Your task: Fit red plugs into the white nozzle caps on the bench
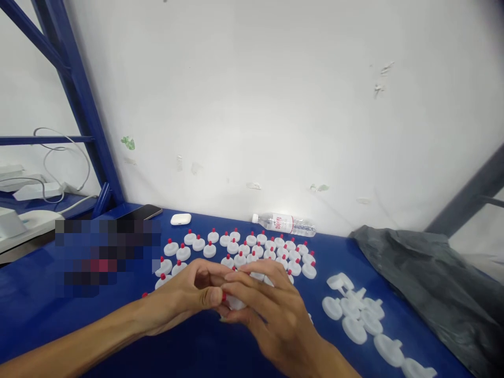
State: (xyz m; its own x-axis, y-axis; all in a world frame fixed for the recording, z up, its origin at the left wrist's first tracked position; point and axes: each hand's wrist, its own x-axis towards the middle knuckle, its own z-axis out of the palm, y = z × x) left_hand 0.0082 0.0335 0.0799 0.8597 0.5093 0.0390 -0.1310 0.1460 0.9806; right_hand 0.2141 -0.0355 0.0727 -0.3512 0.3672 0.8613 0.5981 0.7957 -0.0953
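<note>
- Head view: your left hand (pixel 192 294) is curled, its thumb at the red tip of the held cap (pixel 236 303) and its fingers arched around the far side.
- Your right hand (pixel 275 302) is closed on the cap's smooth white body, thumb below and bent fingers above, so both hands meet on it; your fingers hide much of its shape.
- Your left forearm slants in from the lower left, your right from the lower right, both low over the glossy blue table (pixel 189 346).
- Just beyond your hands stand many red-tipped caps (pixel 209 249), round, squat and white, some hidden behind your fingers.
- To your right lie plain caps (pixel 354 329), matte white discs with flat stubs, several touching.
- Past those spreads a wrinkled dark plastic sheet (pixel 425 283).
- By the scuffed white wall (pixel 255 105) lie a clear bottle (pixel 301 226) on its side, a rounded white case (pixel 181 219) and a flat dark phone (pixel 151 212).
</note>
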